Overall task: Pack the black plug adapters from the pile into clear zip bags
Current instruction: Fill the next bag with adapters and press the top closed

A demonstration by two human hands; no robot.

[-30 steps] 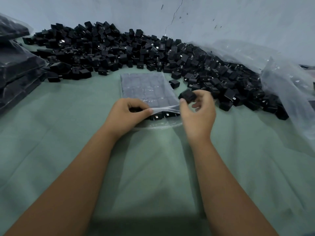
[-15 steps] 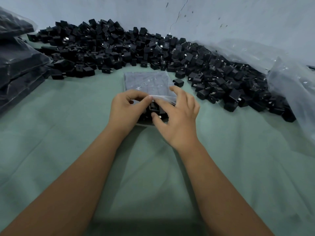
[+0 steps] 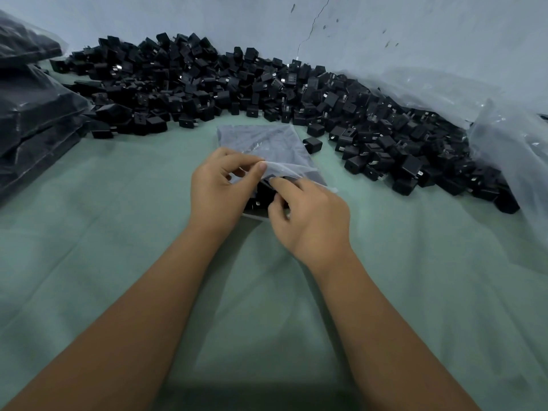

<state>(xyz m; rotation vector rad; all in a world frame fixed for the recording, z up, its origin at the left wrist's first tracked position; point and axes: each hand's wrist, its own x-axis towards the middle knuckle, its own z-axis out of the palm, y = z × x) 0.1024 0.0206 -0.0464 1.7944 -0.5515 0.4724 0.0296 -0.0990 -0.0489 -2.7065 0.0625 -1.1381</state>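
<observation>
While both hands pinch its near mouth, left hand point(image 3: 218, 185), right hand point(image 3: 311, 221), zip bag point(image 3: 272, 146) lengthwise away toward pile point(image 3: 267, 90)

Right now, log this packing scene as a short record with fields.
left hand: left hand pinches the upper lip of the zip bag, lifting it
right hand: right hand has fingertips at the bag mouth, on a black adapter there
bag contents: adapters, nearly full
pile: pile of adapters behind the bag
filled bags: stacked filled bags far left
surface: green cloth
</observation>
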